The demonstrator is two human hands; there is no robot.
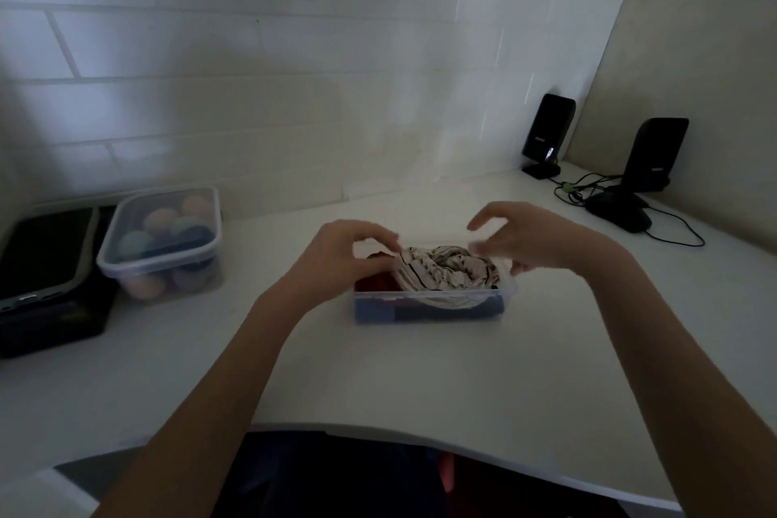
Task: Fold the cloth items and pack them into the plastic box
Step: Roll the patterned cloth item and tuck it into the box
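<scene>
- Dim white-tiled wall behind a white surface; two black speakers and a dark mouse sit far right, well apart from the work.
- Far left: lidded clear container of coloured balls just beside a dark tablet-like device. Not part of the job.
- Clear plastic box sits mid-surface, open, no lid in view.
- Striped cloth is bunched on top, mounding above the rim; a red cloth shows at the left end and something dark blue lies low behind the front wall.
- My left hand: fingers curled onto the left edge of the striped cloth, a light pinch or press; I cannot tell which.
- My right hand: grip spread wide, fingers arched above the box's right end, thumb low by the corner; seemingly holding nothing.
- Handling call: cloth is light, limp, springy when wadded; no breakage risk, it will puff back up.
- Best hold: flat fingers on the top of the mound, tucking loose edges down inside the walls.
- Box looks light and may slide, so brace a corner.
</scene>
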